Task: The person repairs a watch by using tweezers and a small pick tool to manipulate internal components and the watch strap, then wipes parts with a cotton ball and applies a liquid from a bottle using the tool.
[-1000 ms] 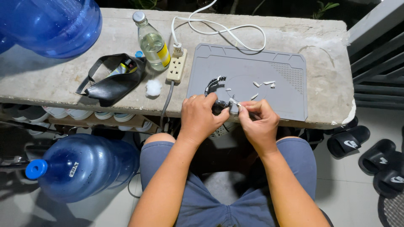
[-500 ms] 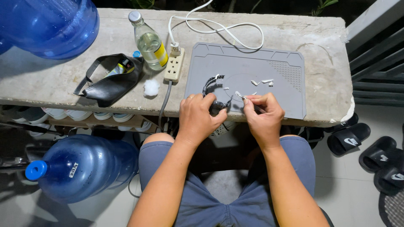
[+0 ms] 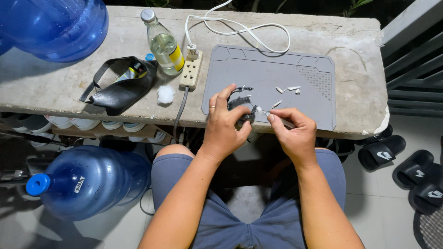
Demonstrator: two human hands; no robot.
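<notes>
Two big blue water jugs frame your view: one on the bench (image 3: 50, 83) at 10 o'clock (image 3: 53, 25), one lying on the floor at 8 o'clock (image 3: 92, 182). One grey work mat (image 3: 304, 99) sits on the bench at 12 to 1 o'clock. At 11 o'clock you have one black pouch (image 3: 122, 90), one clear glass bottle (image 3: 162, 44), one cream power strip (image 3: 191, 69) with a white cord (image 3: 244, 30), and one white cotton ball (image 3: 165, 94). Three black slides (image 3: 380, 152) lie on the floor at 3 o'clock. About four small white bits (image 3: 286, 89) rest on the mat.

Your left hand (image 3: 226, 127) is raised over the mat's near edge, fingers curled shut around a small dark wired part (image 3: 241, 107), index finger lifted. Your right hand (image 3: 293, 131) is just beside it, thumb and forefinger pinched on a thin white-tipped stick (image 3: 267, 113), whose tip meets the part.
</notes>
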